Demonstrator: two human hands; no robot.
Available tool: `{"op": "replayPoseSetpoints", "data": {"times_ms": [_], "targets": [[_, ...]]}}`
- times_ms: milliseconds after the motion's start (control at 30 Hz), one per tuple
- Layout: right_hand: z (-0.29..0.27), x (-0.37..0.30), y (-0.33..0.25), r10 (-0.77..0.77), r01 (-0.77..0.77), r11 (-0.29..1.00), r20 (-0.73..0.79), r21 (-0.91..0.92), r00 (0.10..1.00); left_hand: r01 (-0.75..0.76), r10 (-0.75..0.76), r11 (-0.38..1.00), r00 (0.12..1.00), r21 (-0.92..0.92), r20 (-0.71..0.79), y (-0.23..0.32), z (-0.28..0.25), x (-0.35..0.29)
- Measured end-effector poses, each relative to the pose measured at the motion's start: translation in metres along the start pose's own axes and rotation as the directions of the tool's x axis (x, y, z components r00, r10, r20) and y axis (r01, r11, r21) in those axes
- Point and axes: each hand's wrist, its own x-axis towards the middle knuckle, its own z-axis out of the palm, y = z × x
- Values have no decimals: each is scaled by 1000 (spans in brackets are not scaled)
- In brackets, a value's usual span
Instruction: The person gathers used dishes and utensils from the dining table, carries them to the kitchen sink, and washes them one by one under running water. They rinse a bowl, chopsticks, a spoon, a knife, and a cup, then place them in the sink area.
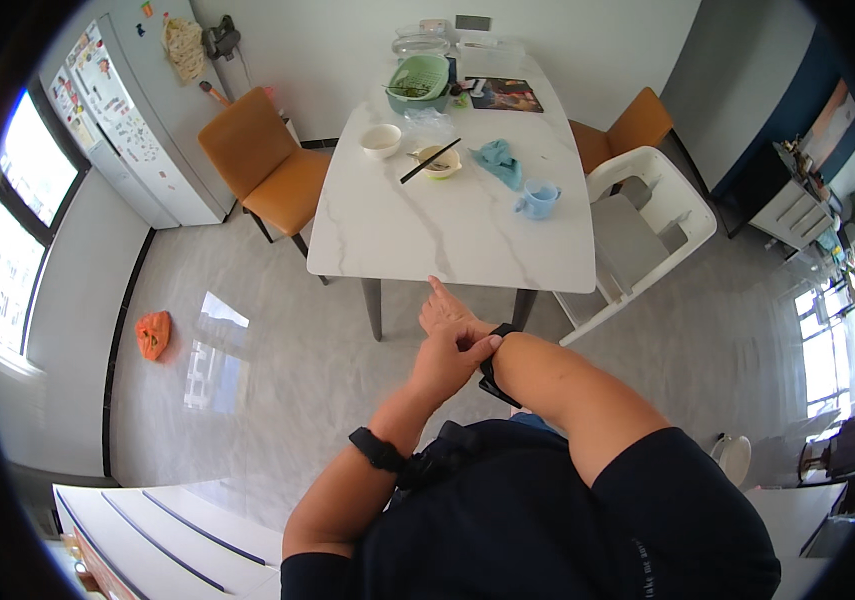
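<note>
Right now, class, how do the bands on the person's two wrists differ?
The left hand's thumb touches the right wristband; no hand touches the left wristband. The right wristband is nearer the table, the left wristband farther. Both are black.

Toward the far end of the dining table, a basket stands left of a printed sheet, with a plastic bag just before the basket. Nearer, a bowl sits at the left; right of it, chopsticks lie across a second bowl. A cloth lies right of that bowl, and a mug stands nearer, toward the table's right edge. A chair is left of the table, a refrigerator behind it; a high chair is at the right. Before the near edge, the left hand is on the wristband at the right hand's wrist.
</note>
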Motion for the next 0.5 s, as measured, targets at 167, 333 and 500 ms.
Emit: {"op": "replayPoseSetpoints", "data": {"times_ms": [167, 333, 500], "targets": [[20, -9, -8, 1, -2, 1000, 46, 25, 999, 279, -209, 896, 951, -345, 228, -20, 12, -1], [25, -17, -21, 10, -9, 1000, -91, 12, 996, 232, -153, 912, 957, -339, 244, -35, 15, -8], [28, -12, -20, -81, 75, 995, 93, 65, 992, 306, -167, 834, 933, -460, 317, -24, 14, -2]]}}
